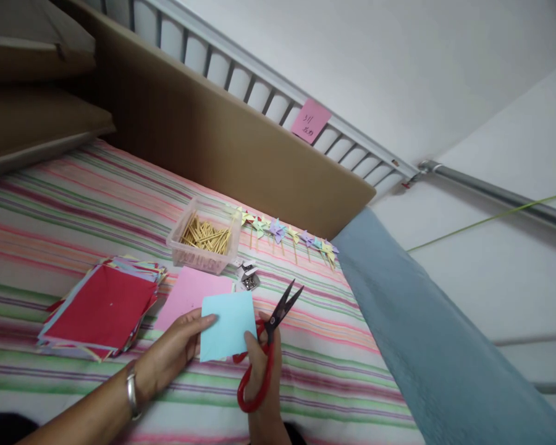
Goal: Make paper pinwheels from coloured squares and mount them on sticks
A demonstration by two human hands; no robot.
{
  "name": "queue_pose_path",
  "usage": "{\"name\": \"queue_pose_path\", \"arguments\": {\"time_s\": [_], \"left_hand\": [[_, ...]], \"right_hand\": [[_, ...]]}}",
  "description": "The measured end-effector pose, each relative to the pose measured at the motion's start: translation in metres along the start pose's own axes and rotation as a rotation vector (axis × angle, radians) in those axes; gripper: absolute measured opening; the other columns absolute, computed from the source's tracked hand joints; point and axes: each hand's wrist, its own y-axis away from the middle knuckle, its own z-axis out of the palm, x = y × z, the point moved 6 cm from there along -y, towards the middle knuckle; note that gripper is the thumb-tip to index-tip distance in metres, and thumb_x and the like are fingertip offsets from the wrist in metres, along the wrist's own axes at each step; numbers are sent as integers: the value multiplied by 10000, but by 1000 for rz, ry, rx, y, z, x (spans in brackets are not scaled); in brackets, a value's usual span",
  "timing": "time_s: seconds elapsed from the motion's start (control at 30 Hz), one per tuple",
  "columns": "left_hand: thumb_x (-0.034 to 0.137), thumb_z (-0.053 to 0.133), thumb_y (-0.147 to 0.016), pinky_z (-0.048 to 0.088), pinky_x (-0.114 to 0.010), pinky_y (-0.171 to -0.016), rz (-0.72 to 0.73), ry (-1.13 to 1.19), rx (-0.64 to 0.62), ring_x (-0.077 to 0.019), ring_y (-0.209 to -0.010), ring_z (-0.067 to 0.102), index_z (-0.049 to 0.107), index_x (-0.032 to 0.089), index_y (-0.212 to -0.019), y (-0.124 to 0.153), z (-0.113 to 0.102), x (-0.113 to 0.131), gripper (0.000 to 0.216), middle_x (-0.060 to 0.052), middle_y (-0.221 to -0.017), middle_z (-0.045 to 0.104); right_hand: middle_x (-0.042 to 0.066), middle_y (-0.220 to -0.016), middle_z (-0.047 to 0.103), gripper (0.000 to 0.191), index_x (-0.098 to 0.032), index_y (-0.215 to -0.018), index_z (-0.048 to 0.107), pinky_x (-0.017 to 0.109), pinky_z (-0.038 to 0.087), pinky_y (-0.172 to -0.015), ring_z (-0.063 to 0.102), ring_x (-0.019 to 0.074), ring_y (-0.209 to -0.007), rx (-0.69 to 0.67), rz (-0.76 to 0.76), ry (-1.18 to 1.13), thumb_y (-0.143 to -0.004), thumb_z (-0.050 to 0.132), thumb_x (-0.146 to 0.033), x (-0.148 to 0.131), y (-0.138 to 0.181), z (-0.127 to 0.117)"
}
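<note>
Light-blue, the paper square (pixel 227 324) sits low over the striped cloth (pixel 74 210), overlapping a pink sheet (pixel 185 296). Our left hand (pixel 176 352) pinches its left edge. Our right hand (pixel 262 371) grips the red scissors (pixel 271 334), blades parted, thumb on the right edge. Risk, we judge: floppy sheet, skewed cut, blades close to our thumb. Red paper stack (pixel 102 309) left, stick tub (pixel 204 238) behind.

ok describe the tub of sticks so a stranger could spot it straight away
Start at the striped sheet beside the long brown board. Near its middle, between the paper stack and the row of pinwheels, sits the tub. It is the only clear container, filled with pale wooden sticks.
</note>
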Motion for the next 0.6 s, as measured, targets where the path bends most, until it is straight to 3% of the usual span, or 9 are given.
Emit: {"name": "queue_pose_path", "arguments": {"time_s": [0.1, 0.23, 0.4, 0.6], "left_hand": [[315, 691, -717, 477, -343, -832, 17, -11, -3, -238, -818, 658, 684, 129, -994, 0, 7, -13, 334, -116, -916, 729], [326, 729, -666, 489, -374, -818, 67, -89, 145, -266, -804, 672, 687, 125, -981, -1, -7, -9, 377, -102, -869, 743], [300, 774, -601, 503, -324, -760, 232, -273, 422, -232, -766, 677, 698, 139, -865, 5, -38, 46, 319, -60, -817, 749], [292, 792, -554, 516, -297, -703, 196, -363, 401, -241, -754, 686, 722, 134, -834, 15, -57, 94, 329, -86, -822, 756]], "right_hand": [[-1, -890, 535, 355, -252, -1148, 459, 236, 464, -541, 559, 139, -683, 15, 23, -15, -818, 555, -342, 2, 5, 5], [-26, -795, 511, 310, -234, -1068, 485, 224, 446, -530, 520, 112, -615, -34, 47, 3, -795, 591, -334, 12, 7, 12], [-3, -749, 564, 428, -195, -1091, 510, 249, 431, -528, 520, 120, -584, -225, 72, 22, -738, 648, -395, 27, 2, 19], [39, -722, 598, 538, -148, -1082, 534, 204, 331, -414, 467, 95, -493, -531, 165, 142, -755, 579, -574, 20, 15, 29]]}}
